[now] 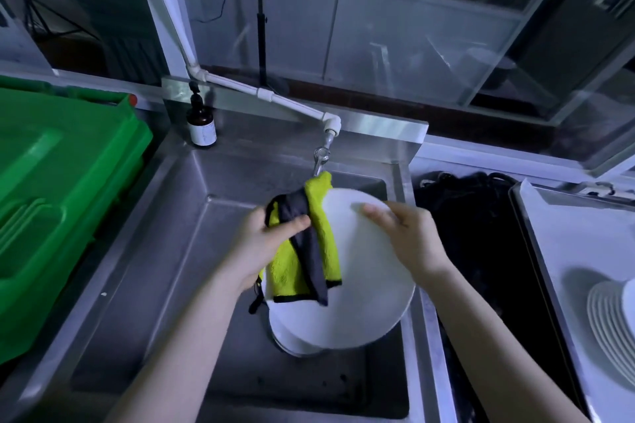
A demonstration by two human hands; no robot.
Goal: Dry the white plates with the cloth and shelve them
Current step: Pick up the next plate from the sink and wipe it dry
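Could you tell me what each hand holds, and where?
Left hand grips the yellow-and-grey cloth at its bunched middle; right hand holds the round white plate by its upper right rim.

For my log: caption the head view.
Left hand holds cloth on plate, right hand grips plate, above sink.

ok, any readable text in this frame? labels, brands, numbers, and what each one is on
No text here can be read.
Brown bottle at the back left corner of the sink: white label with faint print, too small and blurred to read.
Green crate, cloth, plate: no print visible.
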